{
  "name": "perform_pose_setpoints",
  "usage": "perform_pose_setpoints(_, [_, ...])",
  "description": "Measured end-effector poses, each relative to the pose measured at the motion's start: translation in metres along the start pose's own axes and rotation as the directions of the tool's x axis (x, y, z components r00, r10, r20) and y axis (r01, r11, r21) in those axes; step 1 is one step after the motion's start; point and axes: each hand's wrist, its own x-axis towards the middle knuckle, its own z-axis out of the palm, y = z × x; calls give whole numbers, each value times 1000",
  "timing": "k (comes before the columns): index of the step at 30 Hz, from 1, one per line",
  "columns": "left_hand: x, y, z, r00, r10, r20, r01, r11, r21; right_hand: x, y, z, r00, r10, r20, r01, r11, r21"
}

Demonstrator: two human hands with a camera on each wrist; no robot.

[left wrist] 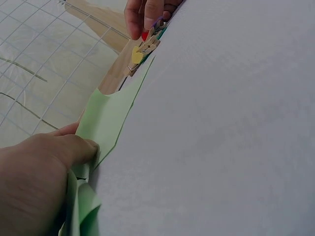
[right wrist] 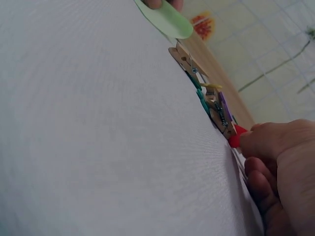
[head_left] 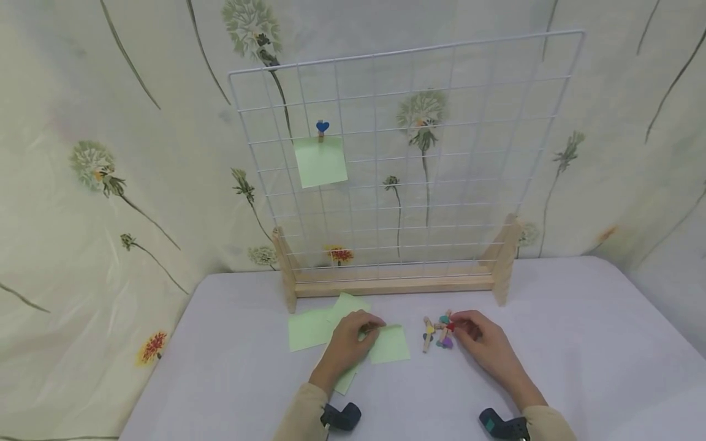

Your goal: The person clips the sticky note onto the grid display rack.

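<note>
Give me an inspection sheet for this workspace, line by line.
Surface: table with a white covering.
Job's things: green sheets on the table, some overlapping; one hung sheet held to the wire grid by a blue-heart clip; loose clips bunched by the right hand.
Clutter: nothing seen.
Hands: left hand pinches a green sheet; right pinches the red-heart clip. Each wrist wears a dark device.
Cables: nothing seen.
Surroundings: flower-printed backdrop behind the grid's wooden base.
</note>
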Motion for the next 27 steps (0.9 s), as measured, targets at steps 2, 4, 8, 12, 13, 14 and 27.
perform_pose_setpoints(2, [0,0,0,1000,-3,1,3,1000,6,1,0,0,1000,-13,-11,12,1000,-9])
perform_pose_setpoints(4, [1,0,-1,1000,-8,2,8,1000,7,1,0,0,1000,-17,-11,17,1000,-22])
perform_pose_setpoints(8, [1,0,0,1000,-30,10,30,1000,-2,1,-1,0,1000,2,10,-1,999,-33])
perform_pose_setpoints(12, [0,2,-1,998,-57,14,57,998,-17,0,-1,-1,999,37,29,-36,999,-34])
perform_pose_setpoints(13, [0,2,-1,998,-56,9,56,998,-21,-1,-2,-1,998,45,32,-43,998,-34])
perform_pose_setpoints(14, [-1,3,-1,999,-54,2,55,998,-26,-1,-2,-1,998,52,34,-51,998,-33])
perform_pose_setpoints(27, [-1,5,-2,990,-59,-126,46,993,-107,0,-2,-1,993,108,42,-108,994,-1])
